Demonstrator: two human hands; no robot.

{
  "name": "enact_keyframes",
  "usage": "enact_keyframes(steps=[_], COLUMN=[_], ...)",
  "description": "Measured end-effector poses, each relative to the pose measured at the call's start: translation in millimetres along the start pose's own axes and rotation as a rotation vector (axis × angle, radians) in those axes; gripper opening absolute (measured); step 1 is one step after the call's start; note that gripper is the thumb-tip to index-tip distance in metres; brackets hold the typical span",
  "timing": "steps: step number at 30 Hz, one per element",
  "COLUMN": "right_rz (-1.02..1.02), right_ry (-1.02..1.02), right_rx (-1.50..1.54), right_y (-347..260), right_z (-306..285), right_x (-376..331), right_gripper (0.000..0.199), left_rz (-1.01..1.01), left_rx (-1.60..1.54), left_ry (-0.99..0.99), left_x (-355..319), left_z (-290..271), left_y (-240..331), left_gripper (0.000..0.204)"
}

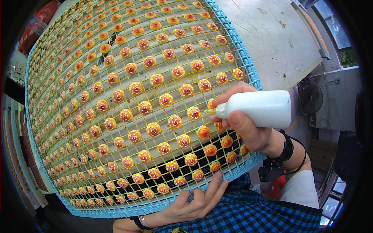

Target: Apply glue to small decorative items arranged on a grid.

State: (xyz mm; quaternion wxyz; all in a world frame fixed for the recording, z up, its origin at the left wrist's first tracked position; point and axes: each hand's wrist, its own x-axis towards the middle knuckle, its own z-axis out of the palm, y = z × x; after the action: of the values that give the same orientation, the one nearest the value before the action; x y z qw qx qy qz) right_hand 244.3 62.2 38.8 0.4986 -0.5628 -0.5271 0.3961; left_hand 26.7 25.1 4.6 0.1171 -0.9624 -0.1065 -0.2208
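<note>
**Dotting the orange pieces on the rack, near its right edge**

The right hand is clamped around a white squeeze bottle, held lying almost level with its yellowish nozzle pointing left at one of the small orange pieces in the rows near the right edge of the blue-framed grid rack. The left hand lies with fingers spread loosely against the rack's near edge, gripping nothing, and appears to be steadying it.

To do this step well, I judge the nozzle should meet each piece at its centre with a short, even squeeze, so the white marking stays on the crown and does not run onto the yellow wires. The pieces along the near right corner look plain orange, while those farther left and toward the far edge already carry white marks; working row by row would avoid misses.

Room is tight: the pieces sit close together, one per grid crossing, so the wrist should stay lifted over the finished ones. The bottle's body overhangs the rack's right edge, where a pale, scuffed surface lies open beyond the far right corner. A black wrist strap rides just beside the near right corner and could brush the frame.
</note>
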Motion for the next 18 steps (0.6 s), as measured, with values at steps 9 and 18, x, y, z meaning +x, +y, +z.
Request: enact_keyframes(steps=[9, 18], right_rz=[0.025, 0.038], right_ry=[-0.013, -0.004], right_rx=[0.01, 0.048], right_y=[-1.5, -1.9], right_z=[-1.4, -1.9], right_x=[-0.3, -1.5], right_gripper=[0.013, 0.013], left_rz=[-0.001, 0.0], left_rx=[-0.011, -0.008], left_ry=[-0.014, -0.007], left_x=[-0.3, 0.4], left_z=[-0.4, -0.5], left_y=[0.4, 0.5], left_gripper=[0.031, 0.031])
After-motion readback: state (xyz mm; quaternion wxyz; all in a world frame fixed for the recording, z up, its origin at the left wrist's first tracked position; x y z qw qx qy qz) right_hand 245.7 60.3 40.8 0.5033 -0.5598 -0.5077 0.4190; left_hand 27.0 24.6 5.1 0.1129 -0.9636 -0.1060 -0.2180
